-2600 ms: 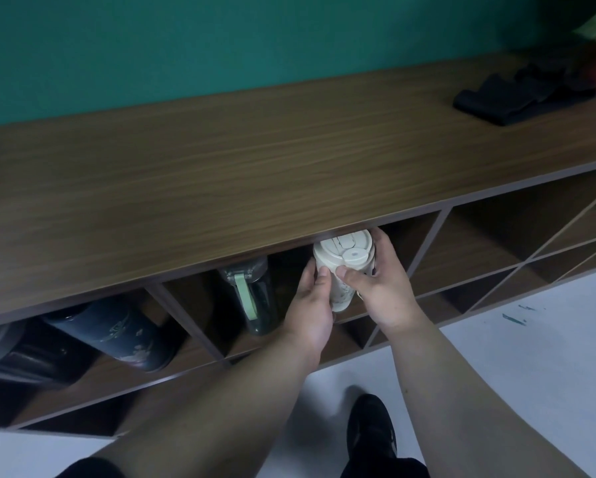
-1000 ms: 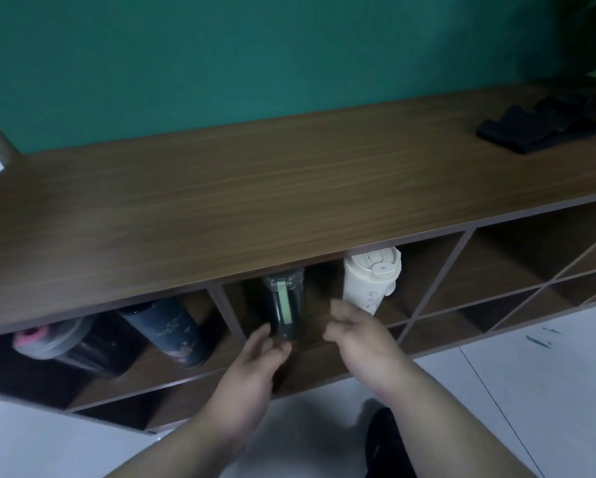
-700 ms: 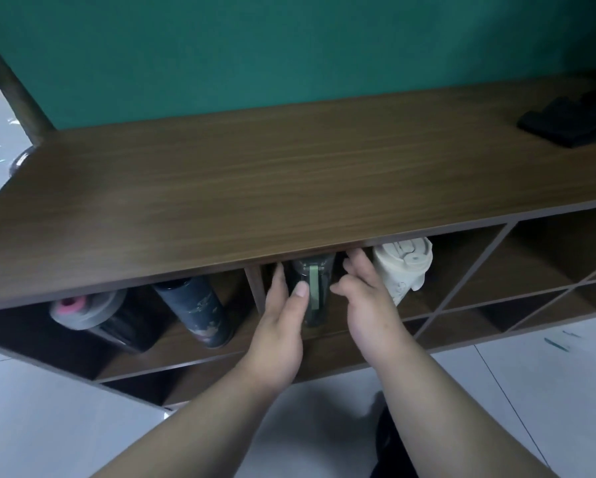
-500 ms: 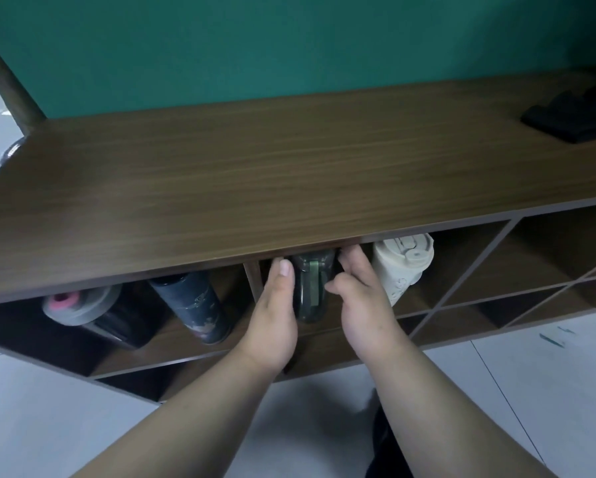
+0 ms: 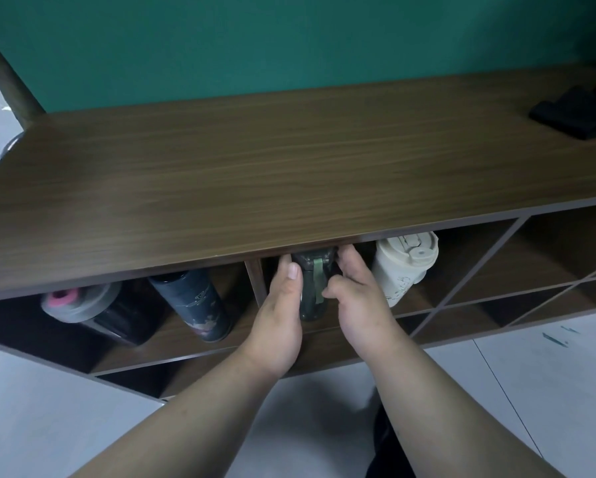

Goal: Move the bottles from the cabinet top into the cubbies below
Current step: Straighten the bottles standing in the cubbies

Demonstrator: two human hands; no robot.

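Reaching under the cabinet top (image 5: 289, 188), both hands (image 5: 319, 298) clasp the dark green bottle (image 5: 313, 288)

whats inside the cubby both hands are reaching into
A dark bottle with a green strap, held between the left hand and right hand, and a cream tumbler beside it. The cabinet top hides the cubby's back.

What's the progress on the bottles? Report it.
Done: no bottles remain on the visible cabinet top; cream tumbler, navy flask and pink-capped bottle sit in cubbies. In hand: left hand and right hand grip the dark green bottle. Left: release it.
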